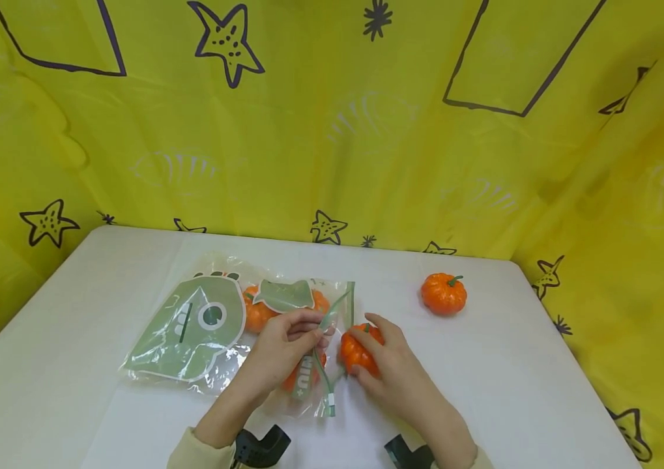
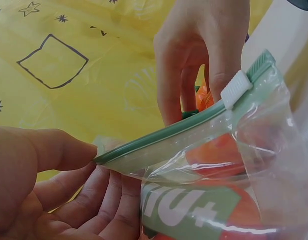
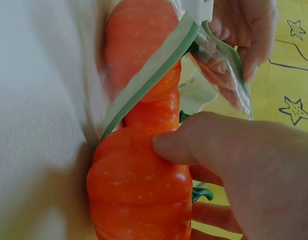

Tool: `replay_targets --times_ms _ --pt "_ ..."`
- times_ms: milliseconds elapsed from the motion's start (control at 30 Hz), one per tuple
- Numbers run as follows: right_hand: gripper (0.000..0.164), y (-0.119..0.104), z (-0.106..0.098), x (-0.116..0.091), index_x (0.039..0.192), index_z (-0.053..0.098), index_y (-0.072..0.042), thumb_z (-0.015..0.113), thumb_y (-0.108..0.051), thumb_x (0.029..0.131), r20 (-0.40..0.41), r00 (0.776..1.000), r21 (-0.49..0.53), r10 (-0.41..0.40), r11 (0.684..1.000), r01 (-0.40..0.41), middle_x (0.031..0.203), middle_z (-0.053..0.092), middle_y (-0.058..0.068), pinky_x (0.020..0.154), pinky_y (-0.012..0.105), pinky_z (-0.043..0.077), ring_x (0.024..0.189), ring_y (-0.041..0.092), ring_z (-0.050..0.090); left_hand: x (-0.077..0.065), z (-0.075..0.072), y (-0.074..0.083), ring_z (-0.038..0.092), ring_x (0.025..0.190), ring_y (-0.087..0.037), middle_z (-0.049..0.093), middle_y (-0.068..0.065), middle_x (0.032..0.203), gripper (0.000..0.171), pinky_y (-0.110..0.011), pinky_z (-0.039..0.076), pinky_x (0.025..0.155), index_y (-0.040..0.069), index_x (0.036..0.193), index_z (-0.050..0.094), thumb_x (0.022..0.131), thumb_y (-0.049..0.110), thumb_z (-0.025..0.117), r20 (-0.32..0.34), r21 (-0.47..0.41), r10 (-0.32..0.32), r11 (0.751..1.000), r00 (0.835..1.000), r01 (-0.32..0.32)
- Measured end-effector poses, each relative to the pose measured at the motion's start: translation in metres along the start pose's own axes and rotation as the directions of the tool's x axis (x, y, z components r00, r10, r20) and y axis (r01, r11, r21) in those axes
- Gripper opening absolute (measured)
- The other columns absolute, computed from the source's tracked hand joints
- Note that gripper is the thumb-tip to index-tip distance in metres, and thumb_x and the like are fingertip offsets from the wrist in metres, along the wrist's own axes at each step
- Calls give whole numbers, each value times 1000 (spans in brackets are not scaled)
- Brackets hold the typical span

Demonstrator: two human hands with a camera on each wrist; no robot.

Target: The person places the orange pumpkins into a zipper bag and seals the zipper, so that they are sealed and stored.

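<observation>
A clear zip bag with green prints (image 1: 191, 339) lies flat on the white table, its mouth facing right. Small orange pumpkins (image 1: 257, 314) show through its plastic. My left hand (image 1: 285, 345) pinches one lip of the mouth between thumb and fingers, lifting the green zip strip (image 2: 168, 132). The white slider (image 2: 236, 90) sits near the strip's end. Just at the mouth, my right hand (image 1: 396, 365) grips another orange pumpkin (image 3: 144, 185), thumb on its near side. Its green stem (image 3: 201, 194) points away from the table. In the right wrist view, the bag's lower lip meets this pumpkin's edge.
One more orange pumpkin (image 1: 443, 294) with a green stem stands at the back right of the white table (image 1: 513, 371). A yellow curtain (image 1: 332, 143) with drawn stars hangs behind the table and along both sides.
</observation>
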State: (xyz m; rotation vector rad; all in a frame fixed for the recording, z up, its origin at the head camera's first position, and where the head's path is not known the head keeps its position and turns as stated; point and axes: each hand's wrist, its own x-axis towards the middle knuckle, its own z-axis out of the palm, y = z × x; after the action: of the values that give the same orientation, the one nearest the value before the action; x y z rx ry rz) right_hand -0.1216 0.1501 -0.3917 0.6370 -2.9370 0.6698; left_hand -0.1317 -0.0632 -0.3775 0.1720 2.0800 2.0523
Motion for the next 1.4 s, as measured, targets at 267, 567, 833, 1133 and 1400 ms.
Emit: replay_targets --times_ms 267,567,833,1133,1400 --pt "45 -2 0 2 125 66 -12 80 -20 83 -80 995 21 -54 998 56 136 56 9 99 44 53 121 27 57 1 -1 -1 71 95 -24 69 -17 110 28 -28 58 88 -1 123 61 97 9 60 -3 26 8 1000 1000 -8" --pt "40 -3 1 4 122 66 -11 78 -23 86 -75 993 140 -88 985 98 133 56 4 101 43 52 120 23 59 2 -2 -1 70 94 -22 69 -20 109 27 -28 58 88 -2 121 62 97 10 60 4 45 20 999 1000 -21" --pt "44 5 -4 1 125 65 -15 71 -7 82 46 982 213 -181 962 168 137 54 0 104 46 49 125 20 55 1 -2 -1 70 94 -21 68 -19 110 26 -25 58 87 -2 121 62 97 9 61 -19 47 34 998 999 -33" --pt "47 1 6 7 128 59 -10 78 -16 85 -23 985 219 -170 961 170 138 52 5 105 44 49 125 24 56 -1 -2 1 71 94 -22 68 -15 108 26 -25 58 84 1 121 62 96 9 61 -27 25 0 1000 1000 0" --pt "49 9 -1 4 128 57 -12 78 -16 85 63 998 356 1 934 -23 128 62 1 99 41 54 118 21 61 1 -1 1 71 93 -21 69 -14 106 24 -26 58 85 2 119 64 96 7 61 -29 52 14 999 999 -12"
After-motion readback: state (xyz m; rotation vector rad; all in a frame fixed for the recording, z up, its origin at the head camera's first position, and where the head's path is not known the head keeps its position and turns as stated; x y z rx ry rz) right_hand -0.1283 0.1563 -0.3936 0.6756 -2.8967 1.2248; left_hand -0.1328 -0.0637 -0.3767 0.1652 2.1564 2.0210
